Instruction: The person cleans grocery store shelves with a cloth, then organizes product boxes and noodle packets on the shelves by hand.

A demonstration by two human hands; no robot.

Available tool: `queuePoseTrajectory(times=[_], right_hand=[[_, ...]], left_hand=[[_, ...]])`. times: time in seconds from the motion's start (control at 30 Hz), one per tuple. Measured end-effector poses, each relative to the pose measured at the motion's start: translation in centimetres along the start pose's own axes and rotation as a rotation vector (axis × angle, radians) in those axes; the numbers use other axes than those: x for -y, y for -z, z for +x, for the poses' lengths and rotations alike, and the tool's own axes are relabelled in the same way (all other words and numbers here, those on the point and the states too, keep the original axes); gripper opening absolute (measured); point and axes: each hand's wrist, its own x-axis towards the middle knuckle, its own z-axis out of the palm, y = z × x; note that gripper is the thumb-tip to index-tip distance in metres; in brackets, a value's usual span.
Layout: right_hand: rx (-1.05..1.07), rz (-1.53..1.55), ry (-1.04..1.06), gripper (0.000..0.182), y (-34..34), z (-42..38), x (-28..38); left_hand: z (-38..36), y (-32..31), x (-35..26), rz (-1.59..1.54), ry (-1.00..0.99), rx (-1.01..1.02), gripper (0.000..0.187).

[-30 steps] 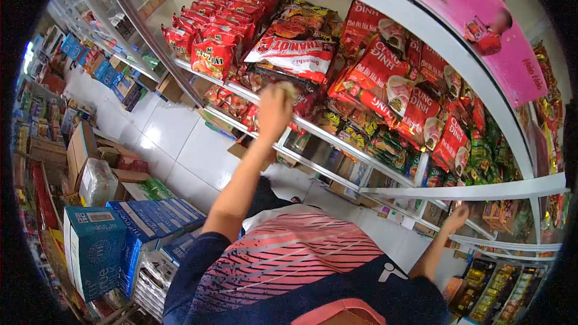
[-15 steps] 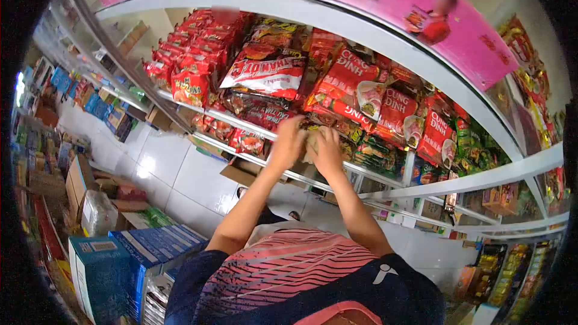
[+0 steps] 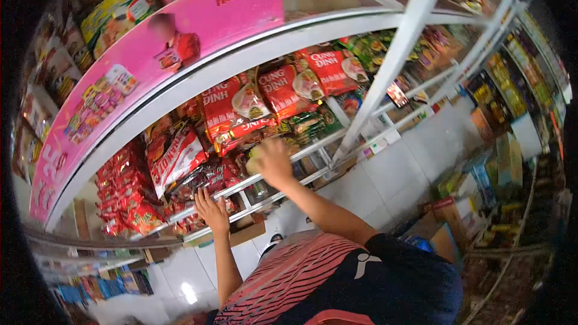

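My left hand (image 3: 212,212), fingers spread, rests at the white front rail (image 3: 241,188) of the shelf, close to dark red snack packets (image 3: 220,174). My right hand (image 3: 274,164) is over the rail farther right, a little blurred. Under its fingers is a crumpled pale yellow-green cloth (image 3: 253,164), partly hidden by the hand. Just behind it lie large red Cung Đình noodle packs (image 3: 236,108). A red and white pack (image 3: 176,161) leans left of them.
Stacked red packets (image 3: 127,189) fill the shelf's left end. A pink banner (image 3: 211,15) runs along the upper shelf. The white upright post (image 3: 385,78) stands to the right. Tiled floor (image 3: 391,180) and stocked shelves (image 3: 512,78) lie beyond.
My view has swung right. My hands, close together before, are now apart: the left lies open by the rail, while the right has moved rightward with the cloth.
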Motion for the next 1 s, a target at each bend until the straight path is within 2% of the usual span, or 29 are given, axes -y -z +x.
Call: queuePoseTrajectory(times=[0.07,0.1,0.13,0.2,0.27,0.33,0.37,0.43,0.5,0.57,0.6,0.63,0.67,0.73,0.8,0.83,0.9,0.97,1.0], right_hand=[[-0.165,-0.019,0.189,0.029,-1.4,-1.1,2.5],[-0.148,0.0,0.234,0.029,-1.2,-1.3,2.6],[-0.152,-0.007,0.219,0.029,-0.9,-1.4,2.1],[-0.003,0.063,0.155,0.029,0.1,-1.5,-0.8],[-0.154,-0.082,0.191,0.03,2.4,-1.5,-5.0],[-0.247,-0.064,-0.029,0.031,4.7,-1.6,-7.9],[-0.236,-0.069,-0.034,0.031,5.1,-1.2,-8.2],[-0.406,-0.282,-0.102,0.031,5.6,-1.2,-8.7],[-0.538,-0.214,-0.038,0.025,2.6,-0.7,-7.1],[-0.253,-0.112,-0.001,0.021,1.1,-1.0,-2.6],[-0.271,-0.118,0.077,0.02,-1.5,-1.5,-1.6],[-0.159,-0.108,0.22,0.022,-2.1,-2.0,-0.5],[-0.18,-0.092,0.292,0.023,-2.3,-2.7,0.1],[-0.07,-0.051,0.35,0.026,-1.9,-2.0,-1.4],[-0.115,-0.003,0.401,0.024,-1.3,-1.1,-4.6],[-0.121,0.033,0.406,0.022,0.1,-0.4,-5.9],[-0.104,0.02,0.256,0.02,3.0,0.4,-8.8],[-0.249,-0.134,0.116,0.022,4.9,0.5,-10.2],[-0.25,-0.128,0.12,0.022,4.6,0.8,-10.0]], left_hand=[[0.1,0.0,0.3,-0.012,0.003,0.035,0.053],[0.1,0.0,0.6,-0.007,-0.045,0.031,0.053],[-0.1,0.1,1.1,0.001,-0.09,0.027,0.054],[-0.2,0.2,1.5,-0.013,-0.1,0.047,0.056],[0.1,0.0,1.9,-0.008,-0.148,0.043,0.06],[0.2,-0.4,2.3,0.024,-0.183,0.031,0.065],[0.2,-0.1,2.1,0.034,-0.202,0.023,0.067],[0.1,0.4,1.9,0.035,-0.227,0.016,0.071],[0.0,1.1,1.8,0.02,-0.221,0.059,0.072],[0.0,1.2,1.9,0.013,-0.216,0.092,0.075],[-0.1,1.2,1.9,0.009,-0.216,0.089,0.075],[-0.1,1.3,1.9,0.02,-0.208,0.09,0.075],[-0.1,1.2,1.7,0.029,-0.199,0.09,0.075],[-0.4,-0.3,1.7,0.008,-0.17,0.007,0.072],[-0.3,-1.7,2.5,-0.014,-0.199,-0.137,0.068],[-0.1,-2.4,2.7,-0.001,-0.189,-0.148,0.066],[-0.1,-2.7,2.1,-0.032,-0.147,-0.183,0.066],[-0.4,-2.1,1.4,-0.05,-0.127,-0.213,0.066],[-0.5,-1.6,1.2,-0.056,-0.138,-0.188,0.065]])
